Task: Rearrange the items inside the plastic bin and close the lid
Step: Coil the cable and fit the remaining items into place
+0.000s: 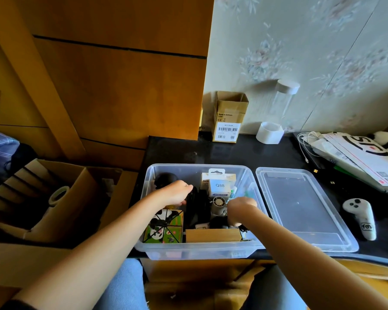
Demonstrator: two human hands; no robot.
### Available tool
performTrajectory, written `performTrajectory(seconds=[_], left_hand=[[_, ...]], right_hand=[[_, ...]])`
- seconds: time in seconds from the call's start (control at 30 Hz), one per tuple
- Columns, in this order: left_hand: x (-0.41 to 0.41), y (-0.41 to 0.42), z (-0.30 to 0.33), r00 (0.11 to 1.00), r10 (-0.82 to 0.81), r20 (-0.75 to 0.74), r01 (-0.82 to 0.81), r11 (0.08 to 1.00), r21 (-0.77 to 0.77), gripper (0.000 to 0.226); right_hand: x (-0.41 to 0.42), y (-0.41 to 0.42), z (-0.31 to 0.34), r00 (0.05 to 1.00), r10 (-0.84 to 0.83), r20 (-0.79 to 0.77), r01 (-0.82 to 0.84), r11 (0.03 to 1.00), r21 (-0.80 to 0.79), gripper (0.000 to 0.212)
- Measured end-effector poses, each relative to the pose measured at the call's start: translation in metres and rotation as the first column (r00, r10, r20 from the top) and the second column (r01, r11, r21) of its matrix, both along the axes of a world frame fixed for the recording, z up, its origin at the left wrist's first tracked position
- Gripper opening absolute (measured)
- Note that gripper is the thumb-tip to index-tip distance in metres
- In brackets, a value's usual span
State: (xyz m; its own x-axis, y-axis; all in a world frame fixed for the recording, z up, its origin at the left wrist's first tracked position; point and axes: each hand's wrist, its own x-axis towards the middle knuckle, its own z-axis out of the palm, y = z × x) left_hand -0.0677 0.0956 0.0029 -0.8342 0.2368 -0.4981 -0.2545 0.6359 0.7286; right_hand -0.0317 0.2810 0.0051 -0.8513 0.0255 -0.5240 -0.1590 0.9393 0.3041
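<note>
A clear plastic bin (195, 250) sits at the near edge of a black table. Its clear lid (300, 206) lies flat on the table to the right of it. Inside the bin are a green panda-print box (164, 227), a wooden block (213, 235), a white Q88 mini fan box (220, 186), a small white fan (217, 203), a black round object (165, 179) and dark items in the middle. My left hand (177, 194) reaches into the bin's left half, fingers curled on a dark item. My right hand (240, 210) is inside the bin's right half, fingers bent downward; what it touches is hidden.
A white game controller (360, 217) lies right of the lid. White papers and cables (354, 153) fill the table's far right. A cardboard box (230, 116) and a clear cylinder on a white base (276, 117) stand by the wall. An open cardboard carton (54, 198) sits at left.
</note>
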Motion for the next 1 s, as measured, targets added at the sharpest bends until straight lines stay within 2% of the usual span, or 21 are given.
performTrajectory(seconds=[0.13,0.33,0.5,0.57,0.67,0.8,0.93,1.0], left_hand=[[0.007,0.001,0.001,0.998,0.031,0.057,-0.036,0.995,0.088,0.044],[0.012,0.007,-0.001,0.995,-0.093,0.03,0.091,0.995,0.052,0.028],[0.011,0.016,0.0,0.978,-0.196,0.067,0.198,0.98,-0.02,0.037],[0.01,0.014,-0.003,0.985,-0.17,0.014,0.17,0.984,-0.052,0.027],[0.008,0.01,-0.004,0.993,-0.116,-0.028,0.113,0.989,-0.096,0.031],[0.007,0.005,-0.005,0.999,-0.019,-0.04,0.018,0.999,-0.028,0.026],[0.005,0.003,-0.002,0.998,0.045,-0.041,-0.043,0.998,0.048,0.03],[0.007,0.002,0.002,1.0,-0.018,0.004,0.017,0.997,0.079,0.033]], right_hand=[[-0.001,-0.001,0.004,0.999,-0.054,0.006,0.055,0.996,-0.067,0.028],[0.007,0.004,0.008,0.998,-0.04,-0.052,0.036,0.996,-0.082,0.035],[0.013,0.009,0.018,0.981,-0.059,-0.185,0.032,0.989,-0.146,0.039],[0.015,0.011,0.026,0.962,-0.069,-0.263,0.024,0.985,-0.171,0.04],[0.017,0.013,0.038,0.931,-0.091,-0.353,0.016,0.978,-0.209,0.042],[0.015,0.023,0.057,0.889,-0.159,-0.429,0.02,0.95,-0.311,0.032],[0.011,0.033,0.07,0.882,-0.243,-0.404,0.042,0.894,-0.447,0.027],[0.007,0.035,0.074,0.89,-0.284,-0.357,0.048,0.836,-0.547,0.027]])
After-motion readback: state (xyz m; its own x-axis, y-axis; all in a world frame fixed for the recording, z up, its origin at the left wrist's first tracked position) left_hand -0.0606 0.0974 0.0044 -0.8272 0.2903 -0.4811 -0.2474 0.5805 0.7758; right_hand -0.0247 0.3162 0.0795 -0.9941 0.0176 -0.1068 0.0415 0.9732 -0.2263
